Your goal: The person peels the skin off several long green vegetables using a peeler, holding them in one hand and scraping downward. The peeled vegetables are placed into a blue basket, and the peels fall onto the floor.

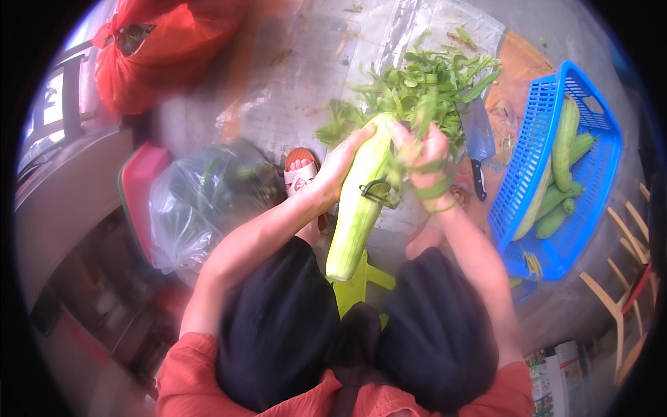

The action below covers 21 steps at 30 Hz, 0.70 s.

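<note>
My left hand (344, 161) grips a long pale-green gourd (359, 229), its thumb near the upper end. The gourd slants down between my knees and its skin looks mostly pared off. My right hand (427, 148), blurred, is at the gourd's upper end with its fingers bent. Green peel strips (436, 188) drape over its wrist. Against the gourd's right side is a peeler (376, 191) with a dark curved head; whether my right hand holds it is unclear. Beyond both hands lies a heap of green peelings (417, 83).
Right of the peelings lies a kitchen knife (478, 140) with a black handle. A blue plastic basket (583, 250) holds several green gourds (565, 140). At left stand a clear plastic bag (193, 208) of greens and a red plastic bag (167, 62). Wooden rods (620, 307) are at far right.
</note>
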Each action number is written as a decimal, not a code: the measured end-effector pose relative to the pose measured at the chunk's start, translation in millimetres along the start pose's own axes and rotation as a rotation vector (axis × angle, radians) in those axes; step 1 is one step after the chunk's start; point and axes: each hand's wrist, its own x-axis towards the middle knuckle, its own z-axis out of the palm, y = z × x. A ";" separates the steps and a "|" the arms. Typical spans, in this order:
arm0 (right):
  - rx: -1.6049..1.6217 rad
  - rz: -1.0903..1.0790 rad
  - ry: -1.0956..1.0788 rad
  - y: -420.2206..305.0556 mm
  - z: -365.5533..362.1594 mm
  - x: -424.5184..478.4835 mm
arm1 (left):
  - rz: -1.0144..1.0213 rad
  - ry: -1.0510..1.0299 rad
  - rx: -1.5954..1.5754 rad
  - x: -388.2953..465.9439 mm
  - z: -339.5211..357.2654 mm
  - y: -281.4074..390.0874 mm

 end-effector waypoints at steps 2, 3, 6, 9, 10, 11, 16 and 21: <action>0.041 0.054 0.031 -3.3 -0.4 4.8 | 0.016 -0.011 0.020 -8.3 3.4 0.4; -0.010 0.073 0.008 1.2 -12.9 21.6 | -0.004 -0.002 0.060 -14.4 13.3 1.4; -0.090 0.135 0.130 59.4 -38.8 72.1 | -0.067 0.006 0.170 -26.7 24.9 3.6; -0.471 0.005 0.188 94.6 -60.0 107.2 | -0.012 -0.051 0.293 -32.6 28.8 2.8; -0.318 0.110 0.211 98.3 -62.7 108.3 | 0.028 -0.124 0.314 -30.0 29.5 3.5; -0.120 0.091 0.273 101.6 -71.9 102.6 | 0.047 -0.125 0.321 -26.0 29.6 4.6; 0.132 0.195 0.086 3.7 -22.1 36.8 | 0.127 -0.088 0.295 -22.2 15.9 9.0; 0.050 0.129 0.127 37.1 -35.5 71.3 | 0.191 -0.133 0.411 -19.6 21.2 2.5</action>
